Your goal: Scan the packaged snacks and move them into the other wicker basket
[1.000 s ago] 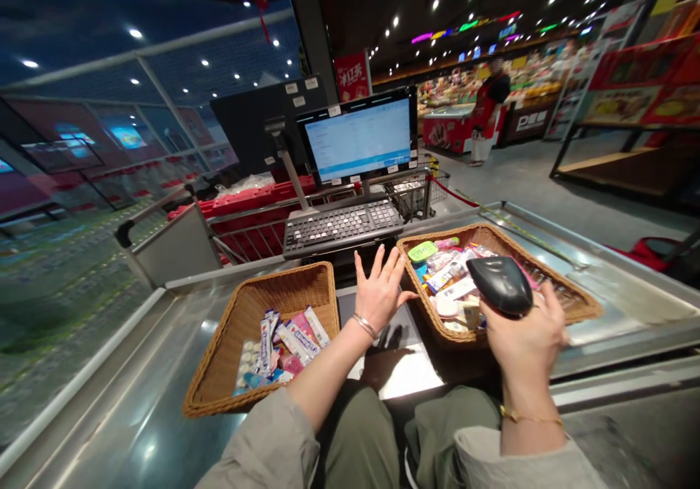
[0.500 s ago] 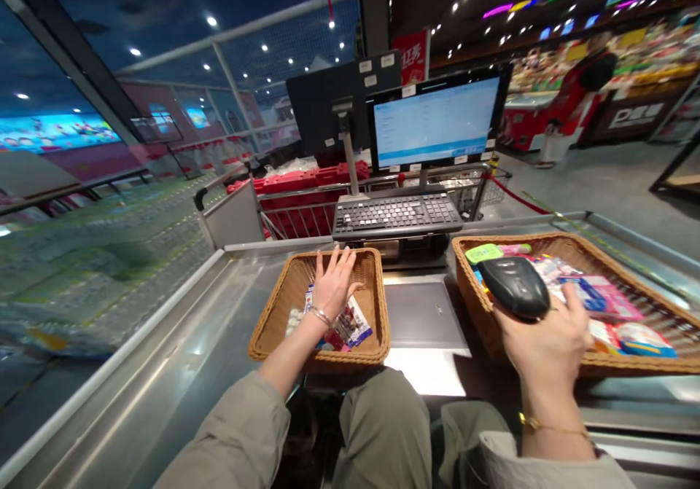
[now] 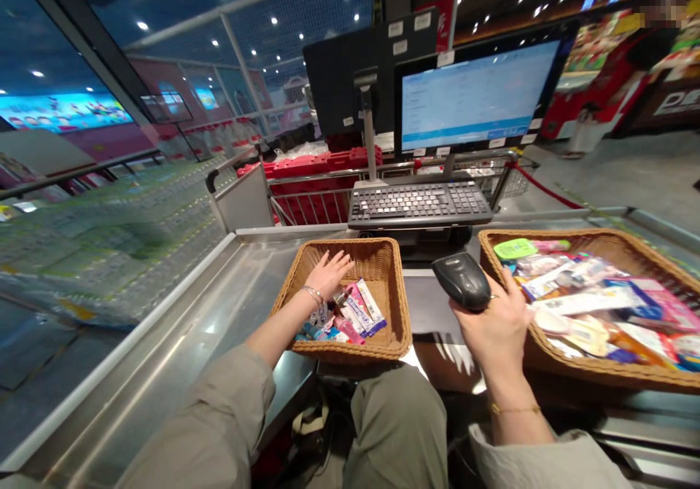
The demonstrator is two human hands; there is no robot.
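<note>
My right hand (image 3: 495,321) is wrapped round a black barcode scanner (image 3: 462,280), held up between two wicker baskets. My left hand (image 3: 329,276) reaches over the smaller basket (image 3: 405,321), fingers spread and nothing in them. Beneath it lie several small packets (image 3: 358,314), some blue and white, some pink. To the right of the scanner, the larger basket (image 3: 488,237) is filled with wrapped goods, among them a lime-green item (image 3: 515,248) at its far left corner and a long white packet (image 3: 590,301).
Behind the baskets stand a keyboard (image 3: 421,202) and a lit monitor (image 3: 475,99), with a second screen's dark back (image 3: 350,73) beside it. The baskets rest on a metal counter (image 3: 219,292). A shopping cart (image 3: 311,208) is beyond it. A person in red (image 3: 617,73) stands far right.
My right hand has carried the scanner left, away from over the larger basket. My left hand has shifted slightly left within the smaller basket, uncovering more packets. The whole view has turned somewhat.
</note>
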